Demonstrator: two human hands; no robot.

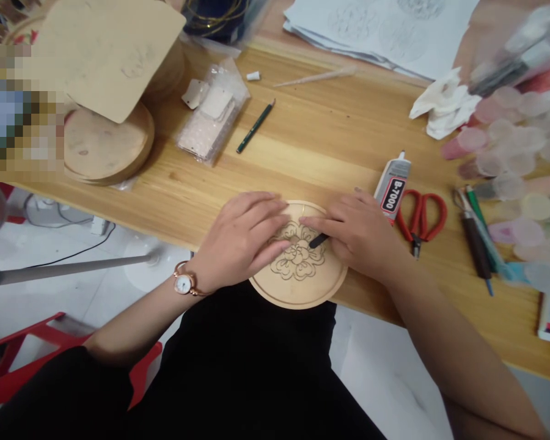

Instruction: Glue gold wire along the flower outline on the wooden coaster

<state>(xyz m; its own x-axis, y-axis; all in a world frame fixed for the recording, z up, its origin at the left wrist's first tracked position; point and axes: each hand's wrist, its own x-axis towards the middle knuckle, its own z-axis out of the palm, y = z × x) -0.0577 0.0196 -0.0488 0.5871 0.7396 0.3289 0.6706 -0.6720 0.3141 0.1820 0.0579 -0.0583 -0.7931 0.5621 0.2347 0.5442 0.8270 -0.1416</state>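
Round pale-wood plaque (299, 290) with drawn flower outline: my left hand (241, 241) lies open at nine o'clock, my right hand (355, 235) gripping a slim black tool (318, 241) at two.

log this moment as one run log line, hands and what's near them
left hand: resting on wooden disc | right hand: holding black tool at flower outline | nearby: glue tube, red scissors
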